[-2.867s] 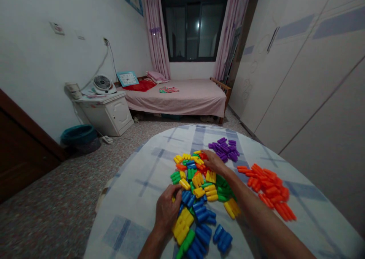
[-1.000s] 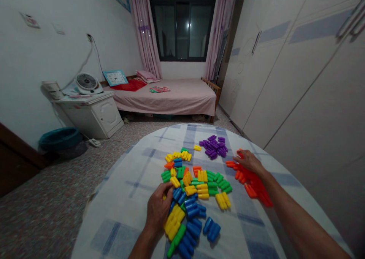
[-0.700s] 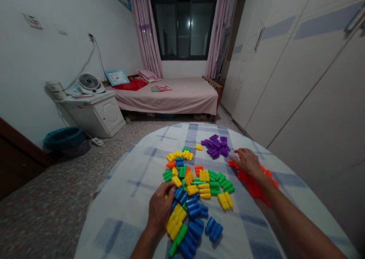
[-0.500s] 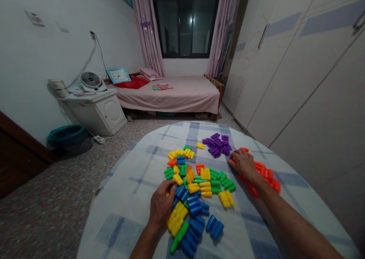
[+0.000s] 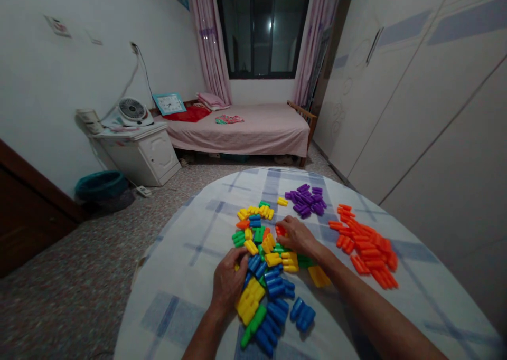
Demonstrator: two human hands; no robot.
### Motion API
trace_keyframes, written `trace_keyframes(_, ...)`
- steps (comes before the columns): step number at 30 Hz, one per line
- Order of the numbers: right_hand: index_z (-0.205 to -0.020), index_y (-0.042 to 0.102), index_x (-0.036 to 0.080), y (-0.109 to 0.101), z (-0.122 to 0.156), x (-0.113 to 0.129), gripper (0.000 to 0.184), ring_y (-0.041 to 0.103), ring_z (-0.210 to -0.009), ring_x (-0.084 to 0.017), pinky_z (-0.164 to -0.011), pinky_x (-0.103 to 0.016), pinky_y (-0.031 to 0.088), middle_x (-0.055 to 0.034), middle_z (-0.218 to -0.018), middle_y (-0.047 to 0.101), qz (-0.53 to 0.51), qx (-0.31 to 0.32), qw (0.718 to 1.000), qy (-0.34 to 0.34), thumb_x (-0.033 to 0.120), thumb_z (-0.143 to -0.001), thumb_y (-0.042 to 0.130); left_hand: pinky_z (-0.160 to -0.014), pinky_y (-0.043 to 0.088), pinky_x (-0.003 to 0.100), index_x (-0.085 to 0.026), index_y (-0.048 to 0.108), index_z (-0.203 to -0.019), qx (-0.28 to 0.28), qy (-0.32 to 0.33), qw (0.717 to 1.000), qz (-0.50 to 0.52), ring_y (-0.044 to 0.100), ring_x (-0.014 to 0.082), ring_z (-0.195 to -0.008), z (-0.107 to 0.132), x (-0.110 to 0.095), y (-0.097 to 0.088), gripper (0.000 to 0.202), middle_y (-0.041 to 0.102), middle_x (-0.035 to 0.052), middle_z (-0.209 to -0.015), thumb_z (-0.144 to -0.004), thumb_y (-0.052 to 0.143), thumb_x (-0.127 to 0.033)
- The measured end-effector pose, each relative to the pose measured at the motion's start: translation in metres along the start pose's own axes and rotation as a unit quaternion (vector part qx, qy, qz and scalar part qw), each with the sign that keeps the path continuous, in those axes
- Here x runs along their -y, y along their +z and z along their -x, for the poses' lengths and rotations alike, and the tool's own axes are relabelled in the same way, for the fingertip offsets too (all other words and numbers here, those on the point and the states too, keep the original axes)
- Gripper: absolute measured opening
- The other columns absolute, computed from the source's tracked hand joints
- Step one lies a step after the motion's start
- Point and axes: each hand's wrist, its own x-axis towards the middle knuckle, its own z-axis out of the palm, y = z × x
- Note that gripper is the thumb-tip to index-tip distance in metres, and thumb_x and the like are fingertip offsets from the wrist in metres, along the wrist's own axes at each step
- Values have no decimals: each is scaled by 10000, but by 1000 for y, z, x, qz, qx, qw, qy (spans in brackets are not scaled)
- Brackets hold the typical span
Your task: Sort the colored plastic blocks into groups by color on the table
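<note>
A mixed heap of yellow, green, blue and orange plastic blocks (image 5: 269, 265) lies in the middle of a round table covered with a checked cloth (image 5: 190, 249). My right hand (image 5: 296, 235) is over the heap's far side, fingers curled onto an orange block (image 5: 280, 230). My left hand (image 5: 229, 283) rests at the heap's near left edge, fingers bent against yellow and blue blocks. A sorted pile of orange blocks (image 5: 366, 246) lies to the right. A pile of purple blocks (image 5: 307, 199) sits at the far side.
Beyond the table are a pink bed (image 5: 245, 130), a white bedside cabinet (image 5: 137, 154) with a small fan (image 5: 132, 111), and a teal basin (image 5: 101, 186) on the floor. White wardrobes (image 5: 415, 85) line the right wall.
My right hand moved from the heap to the orange pile on the right, then back left to the heap, where it now pinches an orange block. My left hand stayed put.
</note>
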Motion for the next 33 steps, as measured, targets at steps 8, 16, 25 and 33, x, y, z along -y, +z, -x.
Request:
trace_keyframes(8,-1003,569,142,6,7,0,228,522,-891,-176,-776,-279,390,-78,-975,545,13,-39,999,22,177,-786,512,-839,465,319,-222,647,-999,-6,-4,1000,-2,621,188,-930,1,-4,0,273,680,39,-991,-881,427,-333)
trace_keyframes(16,-1041,569,235,1,1,20,346,544,-927,-161,-785,-273,440,-32,-1053,521,-122,-32,983,-135,82,-733,531,-828,472,310,-220,660,-976,-11,8,1000,6,623,187,-923,1,-8,-1,284,683,39,-976,-877,426,-346)
trace_keyframes(25,-944,555,209,-1,4,21,295,580,-896,-183,-762,-280,453,-37,-997,596,-79,-19,987,-140,41,-708,500,-826,478,305,-221,662,-989,-16,1,1000,1,629,181,-921,0,-6,0,269,691,29,-979,-872,447,-333)
trace_keyframes(33,-1022,535,215,-9,21,1,198,574,-978,-181,-835,-310,446,-57,-1075,614,-123,-118,981,-96,195,-830,490,-872,478,331,-212,654,-1001,-6,-1,1000,7,632,200,-960,0,-3,0,291,690,51,-1013,-877,434,-356)
